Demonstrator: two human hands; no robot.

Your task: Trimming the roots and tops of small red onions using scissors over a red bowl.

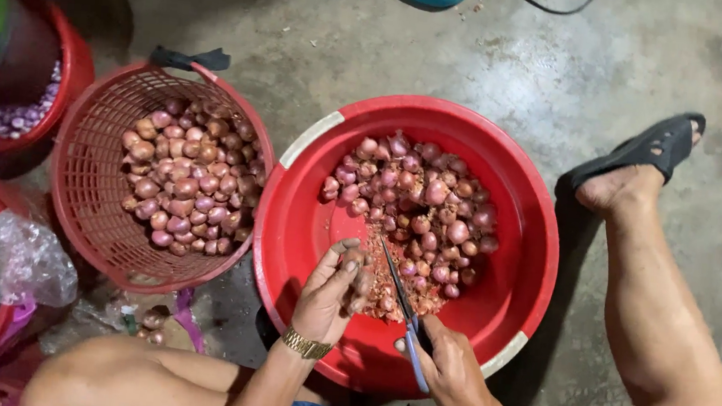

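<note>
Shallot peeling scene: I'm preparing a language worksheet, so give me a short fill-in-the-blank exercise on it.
1. The right hand holds a ____ with a blue handle.
2. The left hand wears a gold ____.
3. The shallots lie in a red ____.
4. The red basket stands ____ of the basin.

Missing: knife; watch; basin; left

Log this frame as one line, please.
left hand: holds shallot | right hand: grips knife | over red basin
</note>
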